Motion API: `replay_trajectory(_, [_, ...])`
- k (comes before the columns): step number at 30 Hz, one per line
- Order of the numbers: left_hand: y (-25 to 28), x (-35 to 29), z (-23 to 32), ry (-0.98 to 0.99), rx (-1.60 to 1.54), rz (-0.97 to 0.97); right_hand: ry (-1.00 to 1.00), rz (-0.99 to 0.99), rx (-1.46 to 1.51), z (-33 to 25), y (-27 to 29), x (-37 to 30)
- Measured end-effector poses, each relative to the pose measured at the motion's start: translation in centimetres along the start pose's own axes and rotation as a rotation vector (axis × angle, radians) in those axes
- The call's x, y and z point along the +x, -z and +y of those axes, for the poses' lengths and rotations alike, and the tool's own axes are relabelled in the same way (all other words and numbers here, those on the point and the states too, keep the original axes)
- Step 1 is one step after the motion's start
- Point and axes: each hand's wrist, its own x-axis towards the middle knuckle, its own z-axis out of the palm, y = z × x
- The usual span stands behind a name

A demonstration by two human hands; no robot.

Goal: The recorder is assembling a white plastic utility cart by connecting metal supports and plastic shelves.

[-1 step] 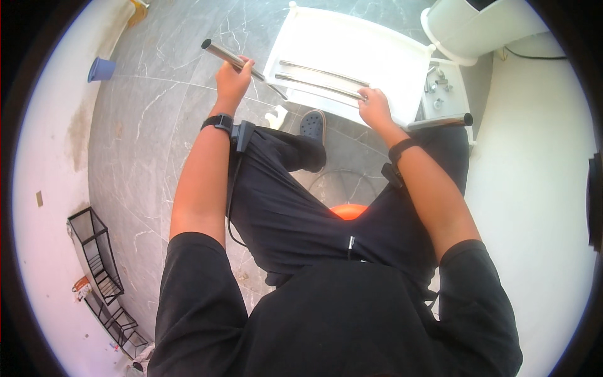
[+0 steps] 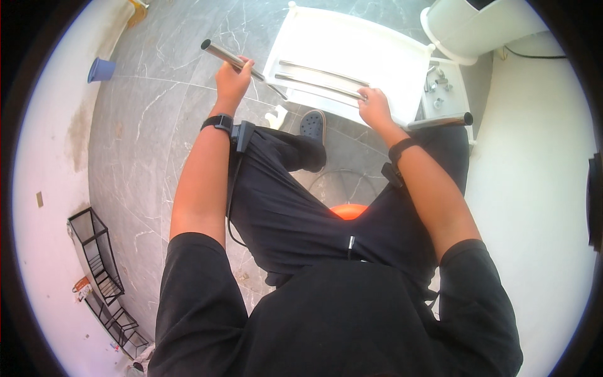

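My left hand (image 2: 233, 81) is closed around a thick shiny metal tube (image 2: 219, 50), whose open dark end points up and left. My right hand (image 2: 375, 108) pinches the right end of a thin metal rod (image 2: 320, 86) at the near side of a white plastic tray-like shelf (image 2: 352, 44). Another thin rod (image 2: 323, 71) lies just beyond it on the shelf. A second thick tube (image 2: 440, 122) lies by my right knee, along the shelf's near right corner. The far ends of my right fingers are partly hidden.
Several small metal fittings (image 2: 438, 88) lie on a lower white surface at right. A white cylindrical container (image 2: 477, 28) stands at far right. A white plastic piece (image 2: 276, 115) lies on the floor near my shoe (image 2: 312, 125). Left are a blue bucket (image 2: 101, 70) and black metal racks (image 2: 100, 251).
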Motion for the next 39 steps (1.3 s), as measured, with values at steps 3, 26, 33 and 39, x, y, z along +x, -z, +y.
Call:
replay_trajectory(3, [-0.2, -0.1, -0.1, 0.010, 0.015, 0.008, 0.013, -0.004, 0.016, 0.0, 0.1, -0.1])
replay_trajectory(26, [-0.9, -0.2, -0.2, -0.001, 0.011, 0.032, -0.061, -0.049, 0.001, -0.1, 0.2, -0.1])
replay_trajectory(33, [-0.9, -0.1, -0.7, -0.006, 0.006, 0.057, -0.050, -0.040, -0.001, -0.4, 0.1, 0.0])
replay_trajectory(39, [-1.3, -0.2, -1.0, -0.080, 0.029, 0.119, -0.035, -0.032, -0.012, -0.1, 0.0, 0.1])
